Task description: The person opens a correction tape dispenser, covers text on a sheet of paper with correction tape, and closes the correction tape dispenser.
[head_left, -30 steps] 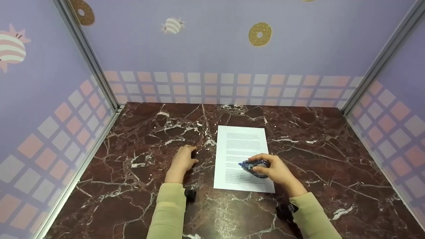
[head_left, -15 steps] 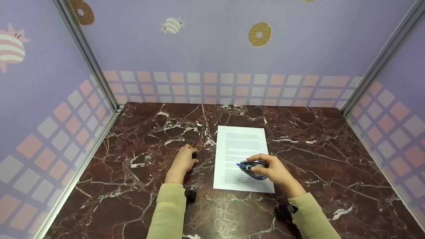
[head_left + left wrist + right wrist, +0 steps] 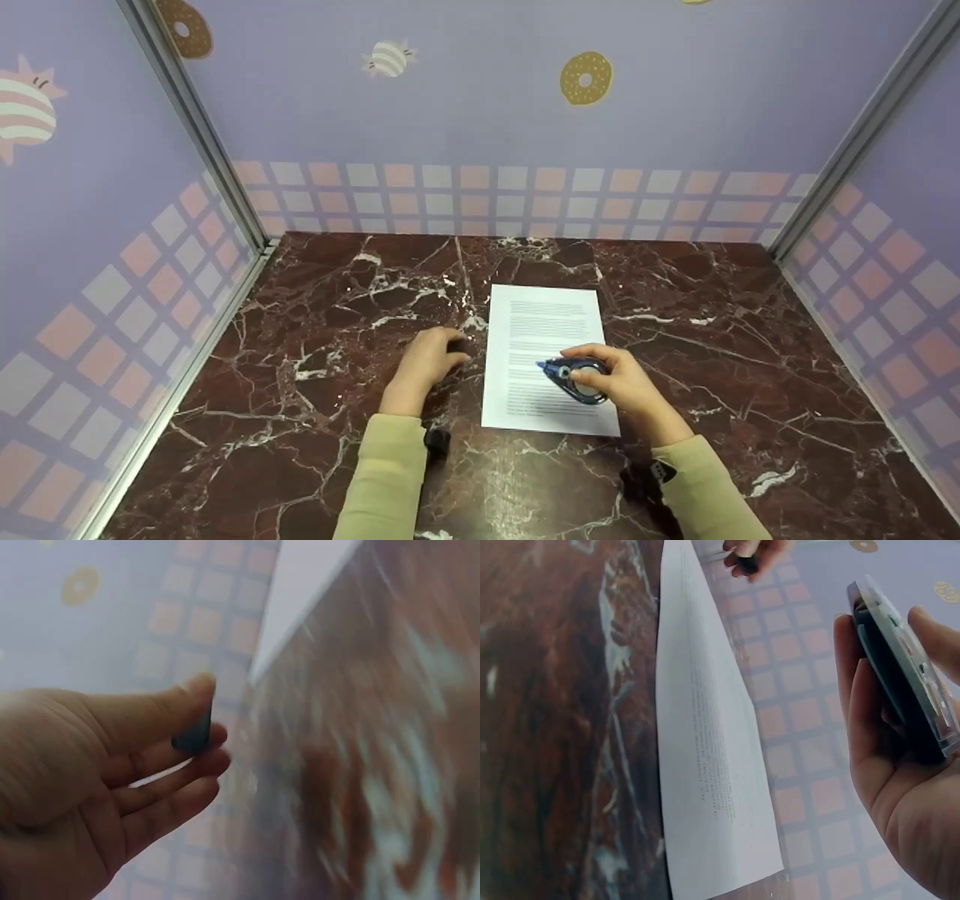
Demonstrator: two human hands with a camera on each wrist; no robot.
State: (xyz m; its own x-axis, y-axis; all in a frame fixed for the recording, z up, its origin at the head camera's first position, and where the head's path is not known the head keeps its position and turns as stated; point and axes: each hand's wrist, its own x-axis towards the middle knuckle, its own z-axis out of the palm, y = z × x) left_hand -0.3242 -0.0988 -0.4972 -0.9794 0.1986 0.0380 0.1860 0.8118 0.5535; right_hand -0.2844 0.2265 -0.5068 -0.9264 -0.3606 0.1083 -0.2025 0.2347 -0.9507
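A correction tape with a dark blue body and blue tip is pinched in my right hand. It hovers over the lower right of a printed sheet of paper, its tip pointing left. The right wrist view shows the correction tape edge-on between thumb and fingers, apart from the paper. Left of the sheet, my left hand is raised off the table. Its thumb and fingers pinch a small dark blue cap, plain in the left wrist view but hidden in the head view.
The sheet lies on a dark red marble table with white veins. Lilac panels with candy and doughnut prints stand at the back and both sides. A black wrist camera sits at the left cuff.
My left hand has come up off the table and shifted a little right toward the sheet. The correction tape in my right hand has tilted and risen slightly. The paper stays put.
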